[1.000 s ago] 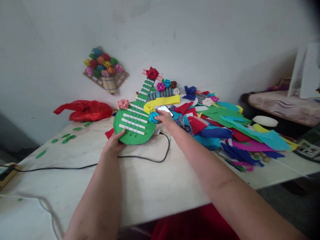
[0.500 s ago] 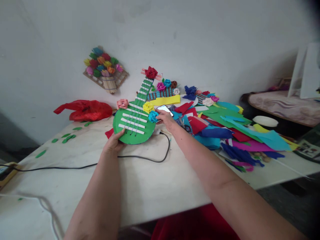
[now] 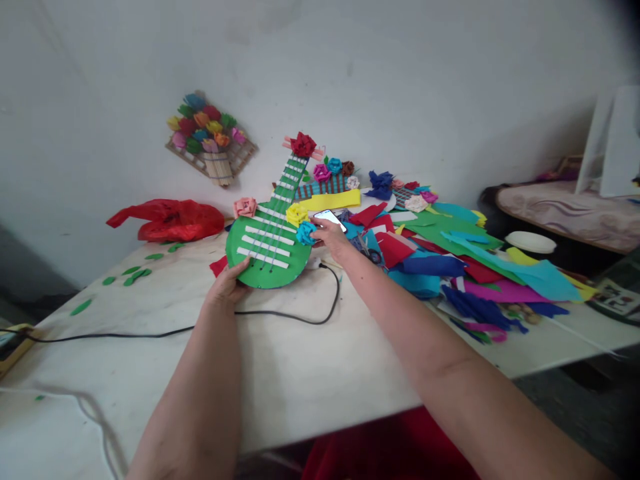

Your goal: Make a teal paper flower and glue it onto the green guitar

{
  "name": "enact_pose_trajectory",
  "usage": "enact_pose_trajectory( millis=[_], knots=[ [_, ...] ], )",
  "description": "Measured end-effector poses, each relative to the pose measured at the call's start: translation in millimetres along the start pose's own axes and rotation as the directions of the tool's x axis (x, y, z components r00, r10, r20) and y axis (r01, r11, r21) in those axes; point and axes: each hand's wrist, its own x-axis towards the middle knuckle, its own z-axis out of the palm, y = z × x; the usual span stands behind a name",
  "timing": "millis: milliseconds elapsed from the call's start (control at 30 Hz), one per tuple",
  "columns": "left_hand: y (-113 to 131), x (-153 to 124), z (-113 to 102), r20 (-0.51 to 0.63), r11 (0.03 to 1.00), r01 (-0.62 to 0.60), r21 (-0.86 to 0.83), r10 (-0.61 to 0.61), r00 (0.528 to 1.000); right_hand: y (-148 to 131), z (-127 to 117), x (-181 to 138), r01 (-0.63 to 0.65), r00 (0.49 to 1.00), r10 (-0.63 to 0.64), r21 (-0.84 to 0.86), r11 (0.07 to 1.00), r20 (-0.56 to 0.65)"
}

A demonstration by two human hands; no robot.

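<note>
A green paper lute (image 3: 239,241) with white strips and thin strings is tilted up above the table. My left hand (image 3: 229,283) grips its lower left edge, thumb on the front and fingers behind. At its right edge my right hand (image 3: 329,237) is closed by the blue paper flower (image 3: 306,233), with some fingers hidden behind. A yellow paper flower (image 3: 297,214) sits just above the blue one. On the left side is a pink paper flower (image 3: 245,207), and a red paper flower (image 3: 303,145) tops the neck. Behind my right hand lies a lit phone (image 3: 332,219).
Coloured paper sheets and scraps (image 3: 433,265) cover the table's right side. A red plastic bag (image 3: 183,221) and green paper leaves (image 3: 81,307) lie left. A black cable (image 3: 280,314) crosses the table. A paper-flower decoration (image 3: 219,167) hangs on the wall.
</note>
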Motion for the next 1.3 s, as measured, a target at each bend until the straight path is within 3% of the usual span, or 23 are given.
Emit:
enact_pose_trajectory(
  millis=[1300],
  knots=[
    [-1.0,-0.1,2.4,0.02,1.0,-0.002,0.017,0.002,1.0,4.0,6.6,1.0,0.004,0.999,0.002,0.111,0.994,-0.053]
  ],
)
